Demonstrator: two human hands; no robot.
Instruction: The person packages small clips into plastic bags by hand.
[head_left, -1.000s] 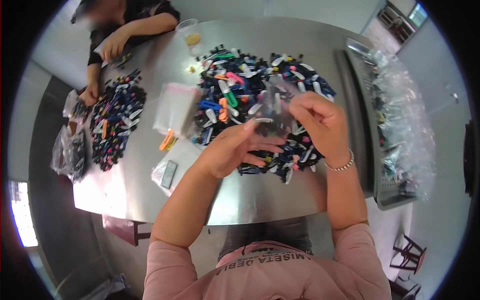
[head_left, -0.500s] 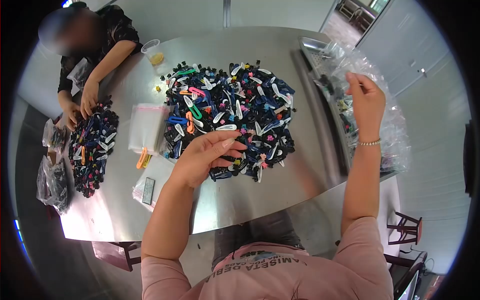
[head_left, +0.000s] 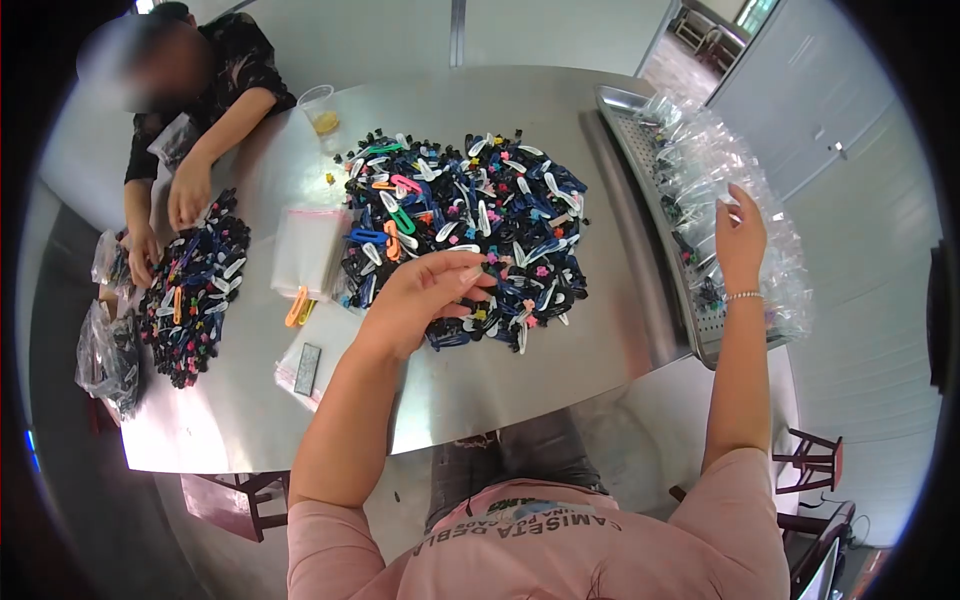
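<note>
My left hand (head_left: pixel 425 300) is over the near side of a pile of hair clips (head_left: pixel 540 235), its thumb and curled fingers drawn together. Anything between those fingertips is too small to make out. Snap clips in white, navy and bright colours are mixed with small black claw clips in the pile. On the right, my right hand (head_left: pixel 741 245) hovers above clear plastic bags (head_left: pixel 775 190) on a perforated metal tray (head_left: pixel 710 322). Its thumb and forefinger are apart, with nothing visible between them.
Clear plastic sleeves (head_left: pixel 308 250), orange and yellow clips (head_left: pixel 299 307) and a small grey block (head_left: pixel 308 369) lie left of the pile. A co-worker's hands (head_left: pixel 188 195) are at a second clip pile (head_left: pixel 195 300). A plastic cup (head_left: pixel 322 112) stands at the back.
My right hand has moved slightly down and to the right over the bags, and its fingers have parted. My left hand stays over the pile. The view has shifted a little.
</note>
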